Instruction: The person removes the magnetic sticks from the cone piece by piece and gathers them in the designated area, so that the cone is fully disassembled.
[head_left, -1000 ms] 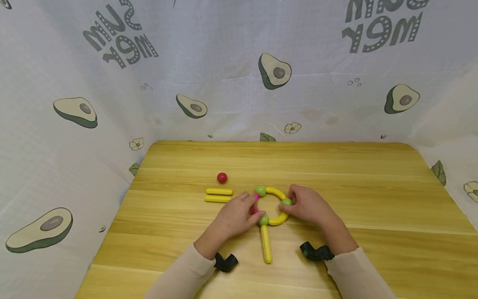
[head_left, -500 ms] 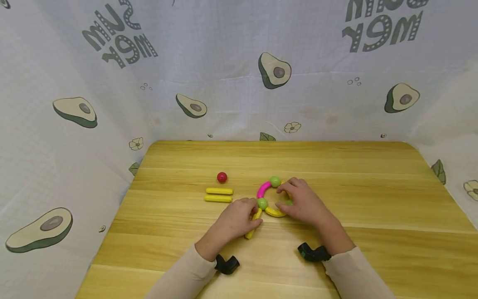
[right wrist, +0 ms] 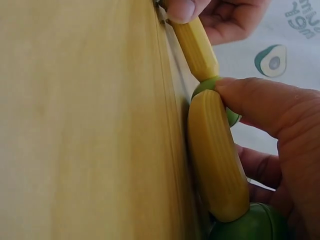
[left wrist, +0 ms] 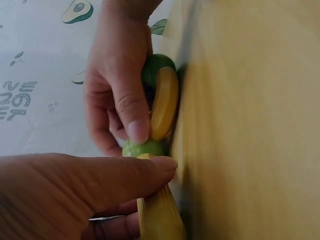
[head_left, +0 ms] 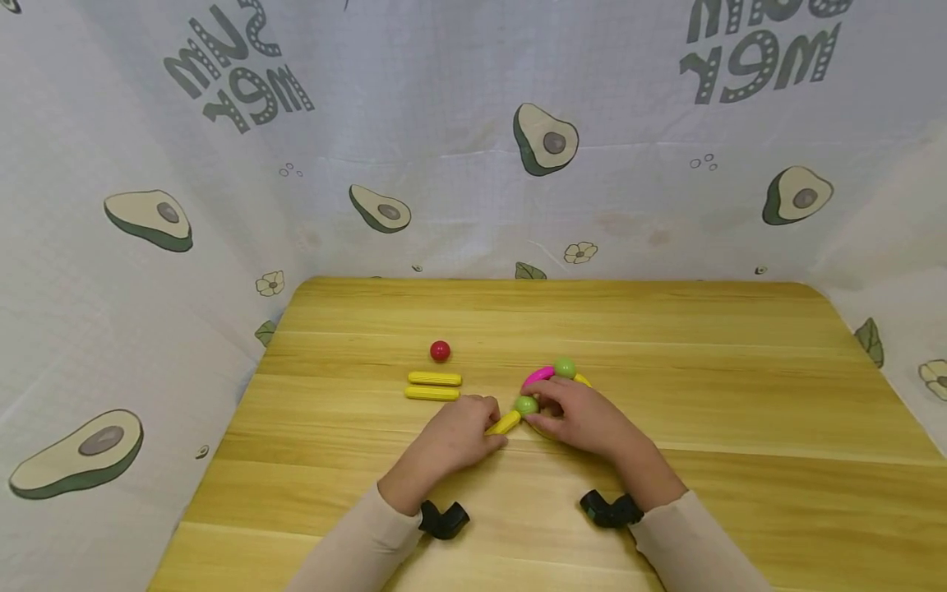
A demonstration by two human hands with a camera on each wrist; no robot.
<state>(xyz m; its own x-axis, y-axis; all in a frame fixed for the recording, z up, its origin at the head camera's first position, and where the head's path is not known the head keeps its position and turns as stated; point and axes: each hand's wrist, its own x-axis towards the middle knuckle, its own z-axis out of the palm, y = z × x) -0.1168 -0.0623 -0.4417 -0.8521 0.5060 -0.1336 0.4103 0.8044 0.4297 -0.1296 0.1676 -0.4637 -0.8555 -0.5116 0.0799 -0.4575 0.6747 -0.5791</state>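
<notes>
A ring of curved rods and green balls lies on the table, with a straight yellow stick (head_left: 505, 423) running from it toward the lower left. My left hand (head_left: 453, 432) pinches this stick between thumb and fingers. With thumb and fingertips, my right hand (head_left: 580, 415) grips the green ball (head_left: 527, 405) where the stick meets the ring. Behind that hand show a pink curved rod (head_left: 538, 376) and another green ball (head_left: 565, 367). The right wrist view shows a yellow curved rod (right wrist: 215, 160) between the gripped ball and a further green ball (right wrist: 252, 225). My right hand hides part of the ring from above.
Left of the ring, two loose yellow sticks (head_left: 434, 379) lie side by side, with a red ball (head_left: 440, 351) just beyond them. The wooden table (head_left: 703, 362) ends at a white curtain (head_left: 444, 164) printed with avocados.
The ring has slid away and right and turned clockwise, its stick swinging leftward. My left hand went from the pink rod to the stick, my right hand from the right-hand ball to the joint ball.
</notes>
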